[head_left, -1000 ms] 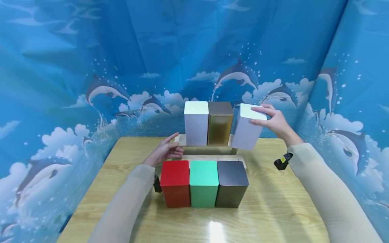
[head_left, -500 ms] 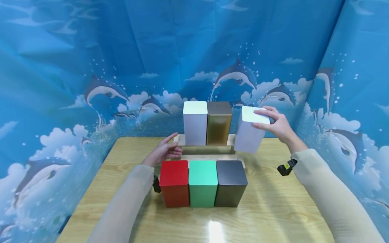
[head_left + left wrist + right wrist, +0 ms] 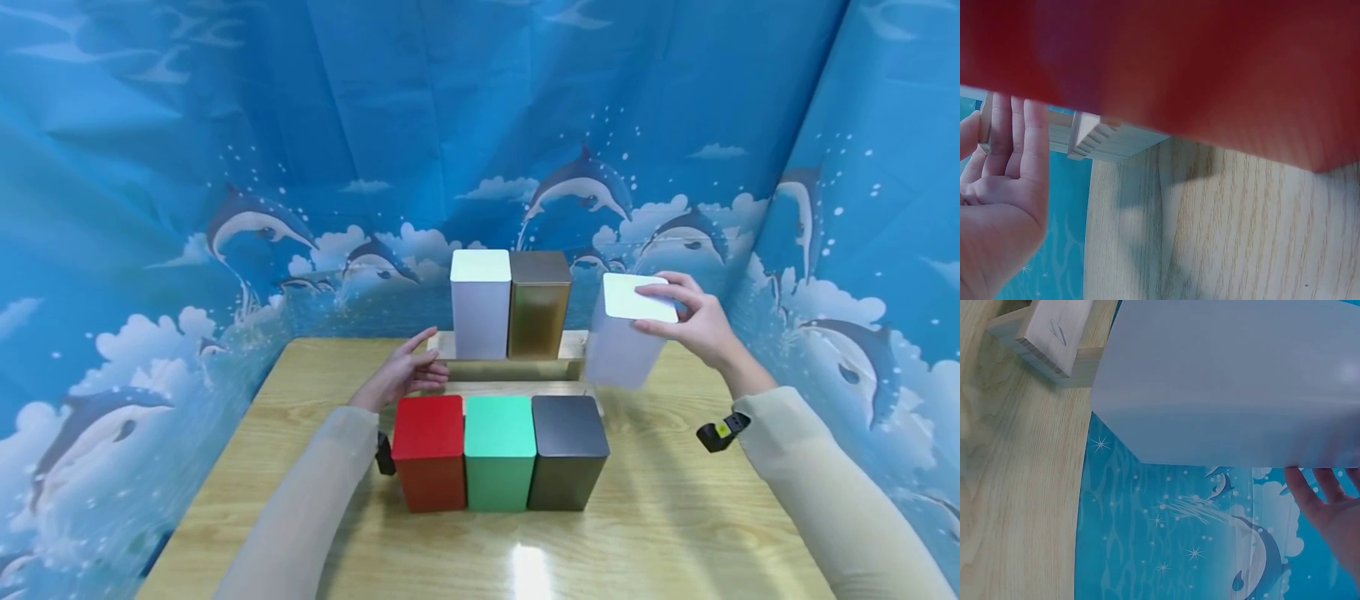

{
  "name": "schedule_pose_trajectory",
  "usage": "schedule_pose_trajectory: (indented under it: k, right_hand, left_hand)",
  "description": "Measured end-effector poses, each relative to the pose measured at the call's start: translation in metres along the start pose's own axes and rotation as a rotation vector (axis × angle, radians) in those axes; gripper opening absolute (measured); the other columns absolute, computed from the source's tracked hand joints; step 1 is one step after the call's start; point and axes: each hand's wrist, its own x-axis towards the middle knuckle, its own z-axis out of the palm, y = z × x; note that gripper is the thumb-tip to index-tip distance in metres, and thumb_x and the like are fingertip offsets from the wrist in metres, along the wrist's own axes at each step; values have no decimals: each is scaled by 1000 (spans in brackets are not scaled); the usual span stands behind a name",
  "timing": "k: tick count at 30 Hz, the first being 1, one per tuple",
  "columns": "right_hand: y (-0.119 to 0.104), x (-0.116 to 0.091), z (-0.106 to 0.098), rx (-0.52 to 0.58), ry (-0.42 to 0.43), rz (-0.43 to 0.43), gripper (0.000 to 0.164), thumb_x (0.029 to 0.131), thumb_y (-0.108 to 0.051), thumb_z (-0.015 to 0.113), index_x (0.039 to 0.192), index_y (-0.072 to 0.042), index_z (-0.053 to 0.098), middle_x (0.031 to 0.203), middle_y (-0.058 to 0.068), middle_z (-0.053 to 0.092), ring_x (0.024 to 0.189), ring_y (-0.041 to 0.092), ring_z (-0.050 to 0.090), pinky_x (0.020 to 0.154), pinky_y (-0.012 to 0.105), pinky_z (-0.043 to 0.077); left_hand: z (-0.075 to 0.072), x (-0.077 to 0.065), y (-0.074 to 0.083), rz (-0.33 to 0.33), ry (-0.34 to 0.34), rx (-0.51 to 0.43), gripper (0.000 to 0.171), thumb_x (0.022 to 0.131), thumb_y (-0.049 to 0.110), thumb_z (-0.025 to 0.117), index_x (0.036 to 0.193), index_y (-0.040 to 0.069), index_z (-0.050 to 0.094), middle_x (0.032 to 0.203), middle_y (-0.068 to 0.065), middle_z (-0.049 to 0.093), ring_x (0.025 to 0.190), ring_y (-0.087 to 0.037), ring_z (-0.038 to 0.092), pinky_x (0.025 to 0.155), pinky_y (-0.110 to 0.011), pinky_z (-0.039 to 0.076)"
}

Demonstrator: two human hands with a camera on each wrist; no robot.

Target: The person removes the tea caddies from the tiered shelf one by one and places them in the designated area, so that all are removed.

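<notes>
My right hand [image 3: 697, 325] grips the lidded top of a white rectangular canister [image 3: 626, 354], which tilts off the right end of a two-step wooden rack [image 3: 573, 342]. In the right wrist view, its smooth side fills the upper part and fingertips [image 3: 1300, 484] meet its lower edge. My left hand [image 3: 405, 371] holds the left end of the rack's upper board, thumb in front and index finger behind. Another white canister [image 3: 480, 312] and a gold one [image 3: 540, 317] stand on that board.
In front of the rack stand red [image 3: 429, 450], green [image 3: 500, 454] and dark grey [image 3: 568, 454] canisters, side by side. The red one blocks much of the left wrist view. A blue dolphin-print backdrop [image 3: 420, 125] surrounds the wooden table [image 3: 675, 492].
The right hand has drawn the white canister rightward and lower, towards me, widening the gap from the gold canister. The left hand has stayed at the rack's end.
</notes>
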Motion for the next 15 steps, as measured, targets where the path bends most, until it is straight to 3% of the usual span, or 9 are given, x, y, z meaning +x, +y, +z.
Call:
schedule_pose_trajectory:
  k: [9, 15]
  right_hand:
    - [-33, -26, 0, -16, 1, -43, 44, 78, -7, 75, 119, 0, 60, 140, 13, 34, 105, 12, 40, 65, 17, 44]
    - [-20, -30, -3, -7, 18, -49, 46, 75, -4, 76, 118, -3, 62, 139, 8, 35, 109, 10, 38, 69, 13, 43]
  left_hand:
    - [0, 0, 0, 0, -8, -9, 55, 98, 21, 48, 147, 30, 25, 90, -15, 67, 80, -27, 68, 83, -45, 51]
    - [0, -2, 1, 15, -16, -5, 54, 99, 20, 47, 148, 30, 24, 88, -14, 68, 79, -26, 68, 83, -46, 51]
